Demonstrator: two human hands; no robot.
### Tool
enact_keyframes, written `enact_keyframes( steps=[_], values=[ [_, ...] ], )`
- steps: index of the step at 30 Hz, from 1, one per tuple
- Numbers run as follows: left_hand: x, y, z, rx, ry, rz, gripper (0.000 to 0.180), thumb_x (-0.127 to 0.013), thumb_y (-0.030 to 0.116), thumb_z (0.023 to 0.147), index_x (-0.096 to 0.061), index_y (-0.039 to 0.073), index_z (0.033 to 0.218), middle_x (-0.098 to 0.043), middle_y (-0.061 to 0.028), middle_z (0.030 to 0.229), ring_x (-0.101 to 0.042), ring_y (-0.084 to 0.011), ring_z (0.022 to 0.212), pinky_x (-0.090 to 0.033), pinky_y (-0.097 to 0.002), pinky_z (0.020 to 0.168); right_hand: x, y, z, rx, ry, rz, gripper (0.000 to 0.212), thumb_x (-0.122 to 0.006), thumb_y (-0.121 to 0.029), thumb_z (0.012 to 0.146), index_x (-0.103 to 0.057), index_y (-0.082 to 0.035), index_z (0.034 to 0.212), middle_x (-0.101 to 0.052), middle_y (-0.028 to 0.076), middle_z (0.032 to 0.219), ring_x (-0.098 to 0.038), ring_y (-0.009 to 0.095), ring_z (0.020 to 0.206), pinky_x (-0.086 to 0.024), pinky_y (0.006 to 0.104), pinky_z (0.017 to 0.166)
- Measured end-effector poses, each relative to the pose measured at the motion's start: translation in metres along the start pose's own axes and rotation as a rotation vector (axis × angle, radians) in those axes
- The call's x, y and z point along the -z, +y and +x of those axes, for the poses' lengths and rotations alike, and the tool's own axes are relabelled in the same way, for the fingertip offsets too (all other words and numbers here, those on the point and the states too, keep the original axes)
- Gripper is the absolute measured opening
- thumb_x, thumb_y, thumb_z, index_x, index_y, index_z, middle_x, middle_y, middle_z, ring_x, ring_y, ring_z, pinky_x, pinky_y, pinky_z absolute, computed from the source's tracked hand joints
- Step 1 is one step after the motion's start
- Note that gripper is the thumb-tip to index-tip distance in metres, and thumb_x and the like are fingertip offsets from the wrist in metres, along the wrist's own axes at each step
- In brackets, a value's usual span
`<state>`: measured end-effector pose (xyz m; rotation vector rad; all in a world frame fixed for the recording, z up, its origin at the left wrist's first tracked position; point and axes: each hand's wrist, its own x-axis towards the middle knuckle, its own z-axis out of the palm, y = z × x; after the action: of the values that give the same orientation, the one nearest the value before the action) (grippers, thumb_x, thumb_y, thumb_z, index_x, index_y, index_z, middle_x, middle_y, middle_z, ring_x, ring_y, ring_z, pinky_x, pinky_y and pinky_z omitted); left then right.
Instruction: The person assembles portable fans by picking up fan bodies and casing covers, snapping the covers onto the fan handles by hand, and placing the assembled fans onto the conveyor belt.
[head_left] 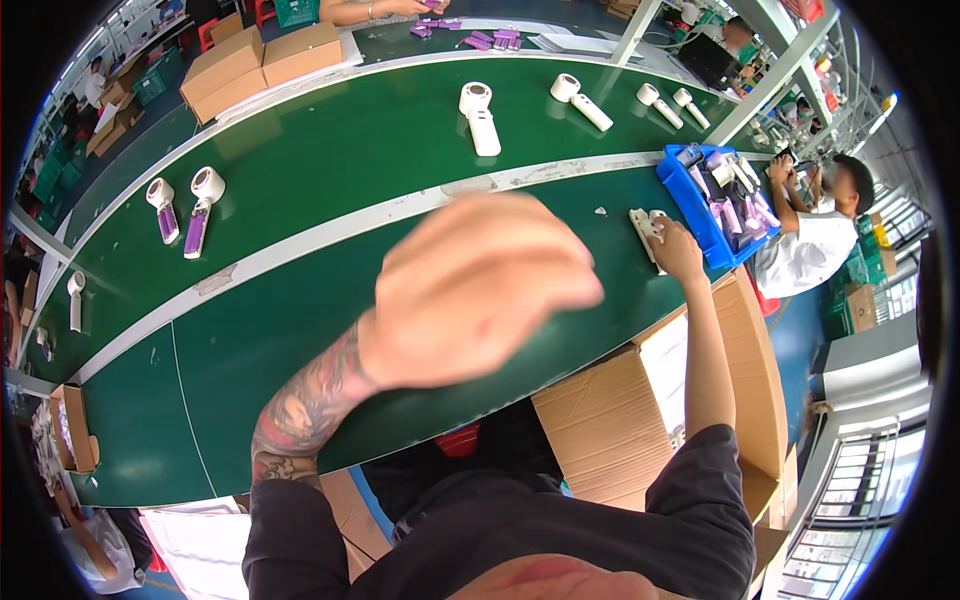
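Note:
My left hand (480,290) is raised high over the middle of the green table, large and blurred by motion. Its fingers curl inward like a fist, and whatever is in them, if anything, is hidden. At the right side of the table, my right hand (678,248) has its fingers closed on a white plastic handle shell (643,228), which lies on the surface beside a blue bin (694,212). The bin holds several white, purple and dark handle parts (735,205).
Beyond a pale rail (330,232), white handheld fans (482,125) and purple-handled ones (200,210) lie on a green belt (330,140). Cardboard boxes (600,420) stand below the table's near edge. A person in white (815,245) sits at the right; another person's hands (400,8) work across the belt.

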<state>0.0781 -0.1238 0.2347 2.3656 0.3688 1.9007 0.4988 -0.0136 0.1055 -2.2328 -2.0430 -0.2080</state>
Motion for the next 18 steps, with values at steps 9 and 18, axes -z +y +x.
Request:
enact_keyframes(
  steps=[9,18],
  values=[
    [-0.002,0.077,0.008,0.027,0.125,-0.264,0.012,-0.075,0.001,0.073,-0.071,0.009,0.080,-0.068,-0.0042,0.088,-0.061,-0.0200,0.075,-0.050,-0.0284,0.065,0.009,-0.011,0.014,-0.115,-0.082,-0.096,0.045,-0.061,-0.029,0.093,-0.061,-0.011,0.134,-0.071,0.016,0.117,-0.069,0.040,0.103,-0.056,0.0475,0.087],
    [0.011,0.096,0.007,-0.023,0.190,-0.164,0.010,-0.071,0.003,0.073,-0.068,0.010,0.079,-0.060,-0.0021,0.082,-0.049,-0.0174,0.065,-0.042,-0.0272,0.057,0.037,-0.177,0.012,0.196,-0.076,0.385,0.049,-0.063,-0.033,0.091,-0.060,-0.014,0.136,-0.072,0.013,0.117,-0.070,0.034,0.095,-0.055,0.0436,0.085]
  ],
)
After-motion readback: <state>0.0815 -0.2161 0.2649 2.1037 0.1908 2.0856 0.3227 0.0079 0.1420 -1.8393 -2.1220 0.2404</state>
